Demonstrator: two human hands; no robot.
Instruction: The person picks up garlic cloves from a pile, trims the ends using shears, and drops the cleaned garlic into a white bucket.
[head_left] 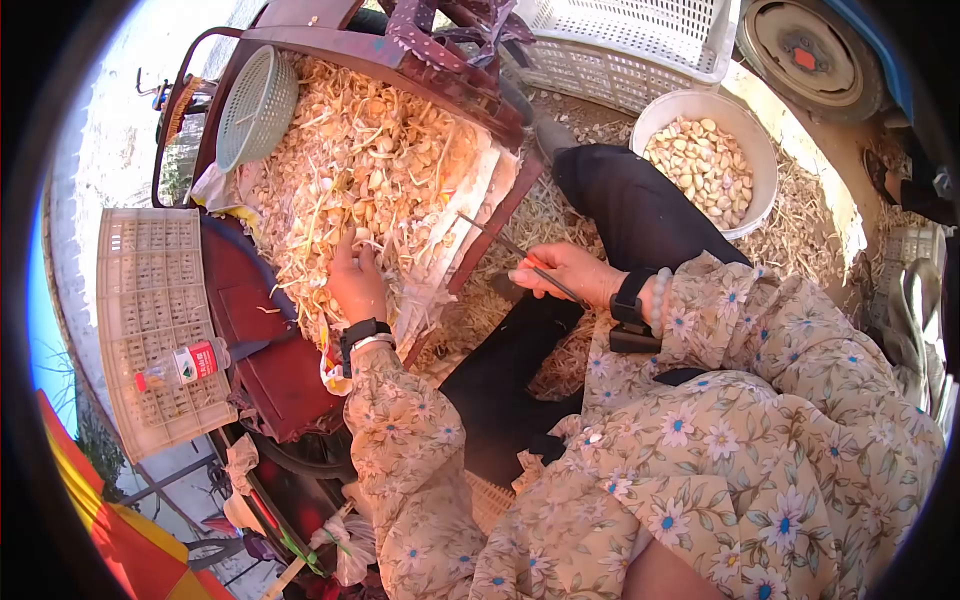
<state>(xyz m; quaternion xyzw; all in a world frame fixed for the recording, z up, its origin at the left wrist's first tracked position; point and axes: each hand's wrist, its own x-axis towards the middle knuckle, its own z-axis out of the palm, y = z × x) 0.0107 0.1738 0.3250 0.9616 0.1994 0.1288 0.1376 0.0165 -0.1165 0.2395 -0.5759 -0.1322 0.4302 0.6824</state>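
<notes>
My left hand (358, 286) reaches onto a heap of garlic cloves (385, 160), mixed with dry stalks and papery skins. Its fingers are apart, with the tips among the garlic. In my closed right hand (572, 274) is a thin dark metal tool (505, 243), rod-like and slim, its tip pointing up and left toward the heap's edge. The heap lies on a reddish cart bed (500, 222) with a pale sheet (455, 225) along the near side. Beyond my right hand, a white bucket (768, 195) holds many loose garlic cloves (700, 170).
A pale green basket (258, 108) leans at the heap's far left. White plastic crates (625, 75) stand at the back. On the left, a bottle (182, 366) lies on a cream crate (150, 260). A wheel (812, 55) is at upper right; husks (800, 235) litter the ground.
</notes>
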